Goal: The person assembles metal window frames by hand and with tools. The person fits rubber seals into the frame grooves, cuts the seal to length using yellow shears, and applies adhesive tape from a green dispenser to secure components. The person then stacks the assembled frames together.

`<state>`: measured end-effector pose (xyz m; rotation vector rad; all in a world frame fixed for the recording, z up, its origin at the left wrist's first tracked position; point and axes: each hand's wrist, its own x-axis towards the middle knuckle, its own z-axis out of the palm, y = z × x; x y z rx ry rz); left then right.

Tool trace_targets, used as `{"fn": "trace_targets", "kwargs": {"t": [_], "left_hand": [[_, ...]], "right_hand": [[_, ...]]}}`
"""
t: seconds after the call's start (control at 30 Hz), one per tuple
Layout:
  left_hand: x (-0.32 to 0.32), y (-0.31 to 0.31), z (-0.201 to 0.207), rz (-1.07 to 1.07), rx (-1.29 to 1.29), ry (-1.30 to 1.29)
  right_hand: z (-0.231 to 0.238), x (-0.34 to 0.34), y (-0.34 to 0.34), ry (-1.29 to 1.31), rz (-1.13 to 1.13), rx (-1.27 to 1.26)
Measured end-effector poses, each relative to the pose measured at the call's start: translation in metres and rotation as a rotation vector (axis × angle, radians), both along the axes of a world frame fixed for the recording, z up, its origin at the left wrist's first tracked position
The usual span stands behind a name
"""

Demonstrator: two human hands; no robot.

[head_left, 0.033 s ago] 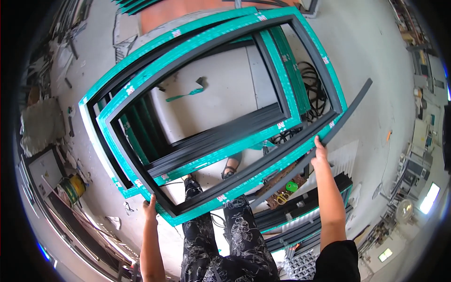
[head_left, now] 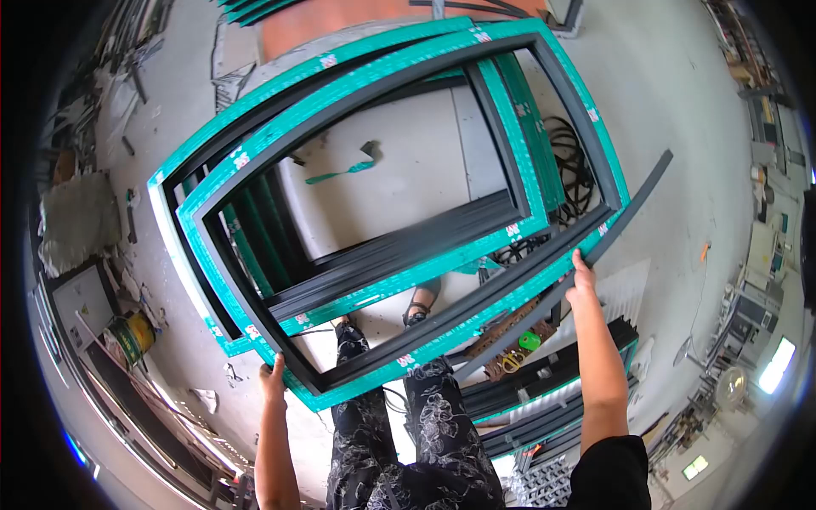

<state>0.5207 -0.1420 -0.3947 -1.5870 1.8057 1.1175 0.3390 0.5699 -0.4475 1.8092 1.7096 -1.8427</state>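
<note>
1. The left hand (head_left: 272, 374) is curled closed on the near left corner of a large frame (head_left: 459, 334), gripping its outer edge; some of its fingers are hidden underneath.
2. The right hand (head_left: 581, 279) is closed around the same frame's near edge, toward the right end, with a fingertip lying against the green side.
3. The frame is tilted between both hands, above the person's trousers (head_left: 442, 412) and sandals (head_left: 416, 314). It is dark grey on the inside and green around the outside (small pale and reddish marks dot the green).
4. A long dark strip (head_left: 642, 197) slants past the right hand, out beyond the frame's right side; whether the hand touches it, I cannot tell.
5. Behind the held frame, partly covered by it, is a second frame (head_left: 191, 280), set further left.
6. Through the openings show a green scrap (head_left: 348, 173) on the floor (head_left: 697, 110) and, to the right, a black coil (head_left: 573, 170).
7. Below the right forearm are yellow scissors (head_left: 512, 362), a round green thing (head_left: 529, 342) just beside them, and a pile of dark bars (head_left: 565, 364).
8. Far left stands a yellow and green bucket (head_left: 133, 333).
</note>
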Motion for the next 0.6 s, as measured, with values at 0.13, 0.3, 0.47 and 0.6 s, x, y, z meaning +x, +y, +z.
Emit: {"fn": "trace_targets", "kwargs": {"t": [0.13, 0.3, 0.47, 0.6], "left_hand": [[-0.011, -0.013, 0.044, -0.125, -0.155, 0.097], [-0.077, -0.075, 0.071, -0.47, -0.265, 0.1], [-0.146, -0.182, 0.02, -0.517, -0.253, 0.068], [-0.186, -0.239, -0.035, -0.551, -0.291, 0.087]], "right_hand": [[0.017, -0.006, -0.006, -0.066, -0.007, -0.021], [0.05, -0.002, -0.044, -0.06, -0.041, -0.042], [0.043, 0.009, -0.126, 0.025, -0.141, -0.13], [0.009, 0.02, -0.18, -0.025, -0.22, -0.206]]}}
